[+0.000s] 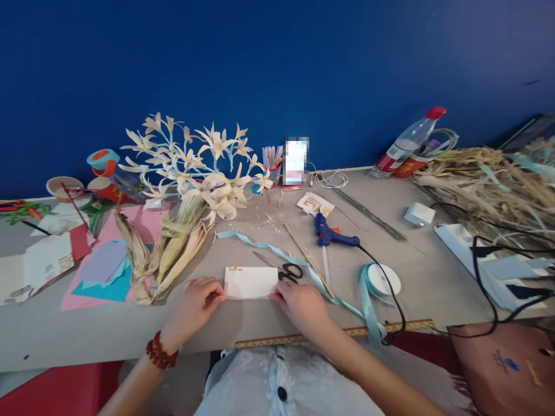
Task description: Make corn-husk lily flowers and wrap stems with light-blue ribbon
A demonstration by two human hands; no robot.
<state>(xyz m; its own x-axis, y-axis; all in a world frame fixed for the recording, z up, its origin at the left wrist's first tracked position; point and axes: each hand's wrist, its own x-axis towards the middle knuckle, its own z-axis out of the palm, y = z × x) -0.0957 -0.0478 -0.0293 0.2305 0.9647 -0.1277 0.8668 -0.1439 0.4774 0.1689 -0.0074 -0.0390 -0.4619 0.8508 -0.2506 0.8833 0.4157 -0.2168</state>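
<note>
A white piece of card point(251, 282) with faint gold print lies flat at the table's front, between both hands. My left hand point(200, 297) pinches its left end; my right hand point(299, 301) grips its right end, with the fingertips partly hidden. Just behind the card are scissors point(291, 271) with black handles, near my right fingers. A light blue ribbon point(277, 251) and a thin wooden stick point(309, 260) run diagonally past my right hand. The blue glue gun point(332, 232) rests farther back, a clear glue stick point(326, 266) below it.
Cream husk flowers point(217, 144) and dried corn husks point(173, 254) stand at the left, beside coloured paper point(104, 263). A ribbon spool point(384, 280), the glue gun's black cord point(396, 289) and a power strip point(472, 260) lie right. A bottle point(407, 141) leans at the back.
</note>
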